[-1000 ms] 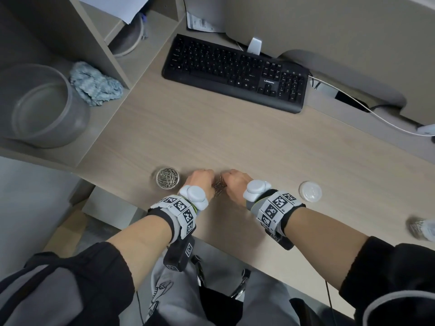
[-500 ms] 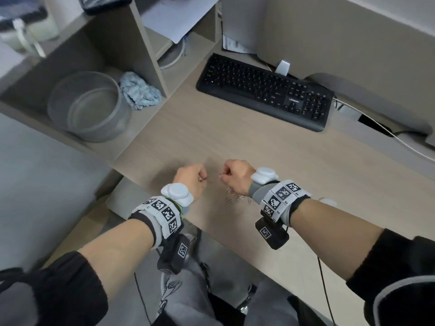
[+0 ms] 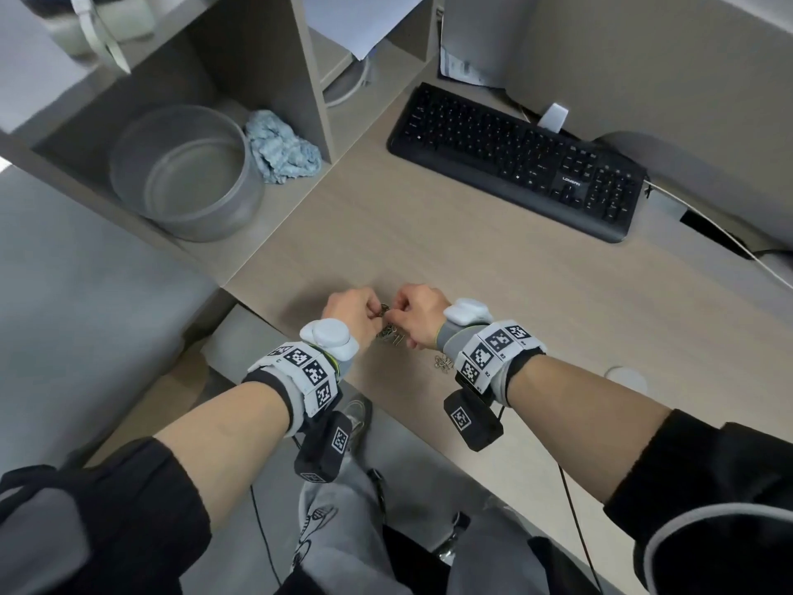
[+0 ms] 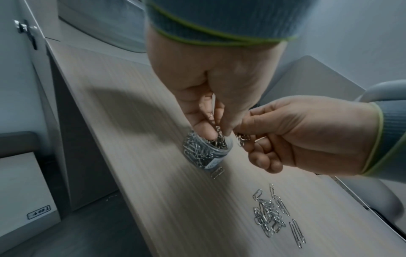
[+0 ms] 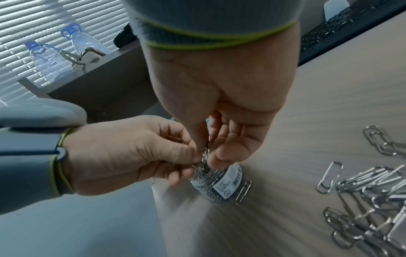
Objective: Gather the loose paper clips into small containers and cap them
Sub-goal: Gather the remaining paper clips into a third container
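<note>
Since half a second ago both hands have closed together. Head view: left hand (image 3: 349, 313) and right hand (image 3: 418, 313) pinch clips (image 3: 383, 313) above the tabletop (image 3: 493, 294). Left wrist view: the open jar (image 4: 203, 153) stands under the fingers, loose clips (image 4: 270, 215) lying near. Right wrist view: one clip (image 5: 242, 192) touches the jar.

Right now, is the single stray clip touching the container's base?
Touching. The right wrist view shows the single clip lying on the desk with its long side pressed against the container by the label.
</note>
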